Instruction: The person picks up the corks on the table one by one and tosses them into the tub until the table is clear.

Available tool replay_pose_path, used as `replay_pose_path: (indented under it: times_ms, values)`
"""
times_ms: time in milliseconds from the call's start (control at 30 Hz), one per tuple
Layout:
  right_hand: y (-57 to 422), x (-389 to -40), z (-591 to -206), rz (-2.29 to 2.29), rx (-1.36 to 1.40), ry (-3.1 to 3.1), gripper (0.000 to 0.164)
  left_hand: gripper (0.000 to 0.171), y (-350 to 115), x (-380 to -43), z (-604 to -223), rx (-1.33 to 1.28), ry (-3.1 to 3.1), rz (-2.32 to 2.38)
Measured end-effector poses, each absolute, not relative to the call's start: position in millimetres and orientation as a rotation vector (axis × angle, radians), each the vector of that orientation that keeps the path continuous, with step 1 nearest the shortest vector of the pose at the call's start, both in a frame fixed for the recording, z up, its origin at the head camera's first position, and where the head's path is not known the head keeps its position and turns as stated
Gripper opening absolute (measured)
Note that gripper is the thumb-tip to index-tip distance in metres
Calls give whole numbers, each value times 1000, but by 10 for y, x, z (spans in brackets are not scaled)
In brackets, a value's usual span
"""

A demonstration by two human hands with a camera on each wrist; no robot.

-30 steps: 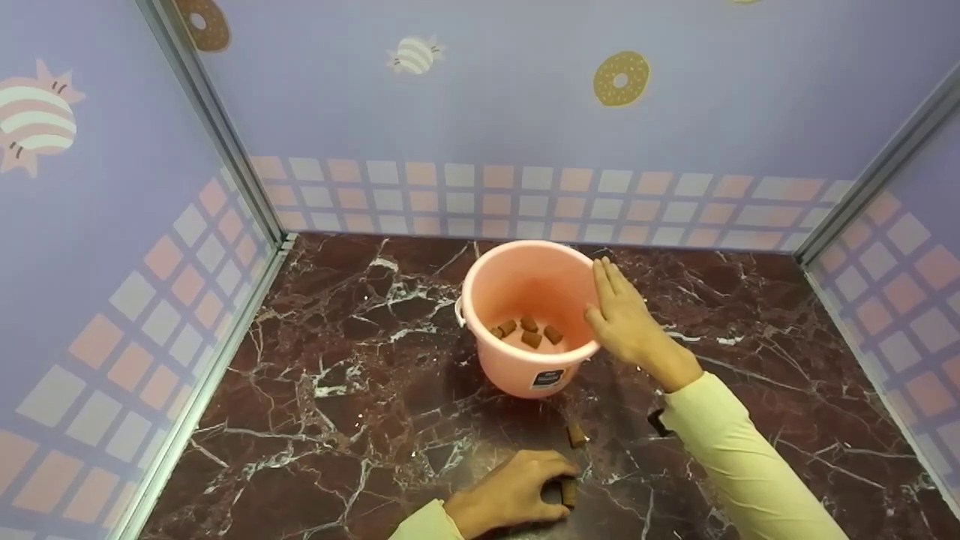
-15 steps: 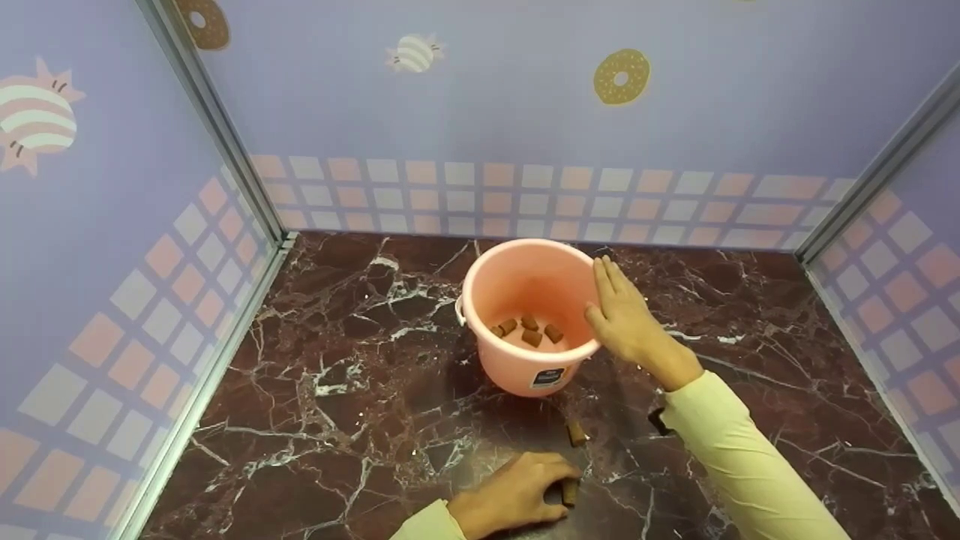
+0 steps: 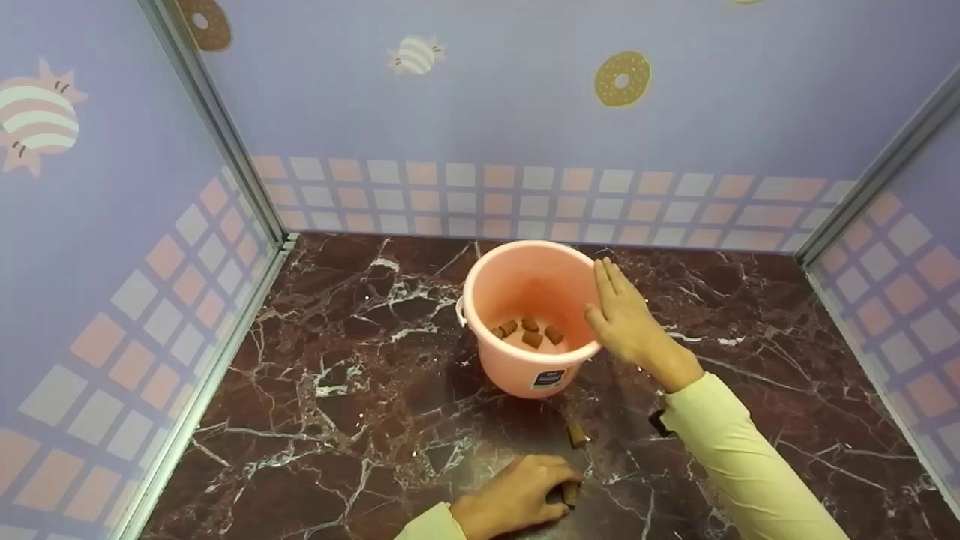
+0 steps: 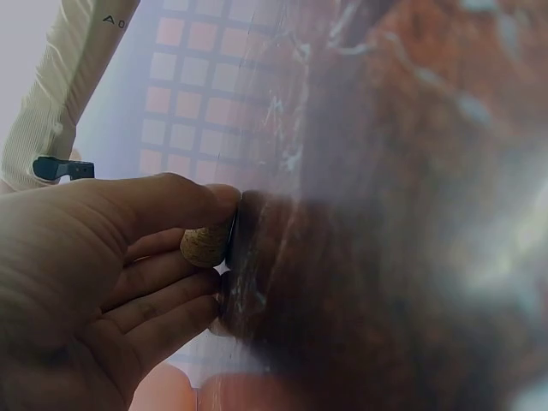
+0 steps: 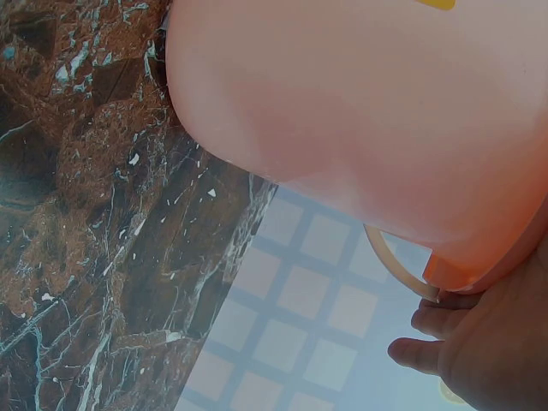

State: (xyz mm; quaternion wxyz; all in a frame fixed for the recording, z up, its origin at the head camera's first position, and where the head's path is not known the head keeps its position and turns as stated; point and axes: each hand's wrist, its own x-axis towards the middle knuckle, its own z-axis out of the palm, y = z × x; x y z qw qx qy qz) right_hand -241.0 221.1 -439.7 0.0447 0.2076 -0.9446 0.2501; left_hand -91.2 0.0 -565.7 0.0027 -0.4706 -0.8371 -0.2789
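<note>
My left hand point(image 3: 517, 491) is low on the dark marble-patterned tabletop point(image 3: 360, 480). Its thumb and curled fingers close around a cork point(image 3: 569, 493), whose rounded end shows under the thumb in the left wrist view. A second cork point(image 3: 576, 433) lies just beyond that hand. The pink bucket point(image 3: 529, 371) stands upright behind it with several corks point(image 3: 532, 340) on its floor. My right hand point(image 3: 624, 322) rests on the bucket's right rim, with straight fingers along it and the thumb over the inner side. From the right wrist, the fingers show beside the rim and the handle point(image 5: 398, 265).
A patterned purple wall point(image 3: 517, 112) stands behind the bucket. Side panels rise at left and right, joined to it by metal corner strips point(image 3: 217, 127). Tiny pale crumbs are scattered over the tabletop.
The left hand has shifted very slightly while staying around the cork. The right hand, the bucket and the corks inside look the same.
</note>
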Motion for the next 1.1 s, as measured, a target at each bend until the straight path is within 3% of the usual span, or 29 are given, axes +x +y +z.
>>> replay_pose_path:
  times_ms: [1100]
  values:
    - [2211, -2408, -4394, 754, 634, -2896, 73, 37, -52, -942, -5628, -1443, -2548, -1087]
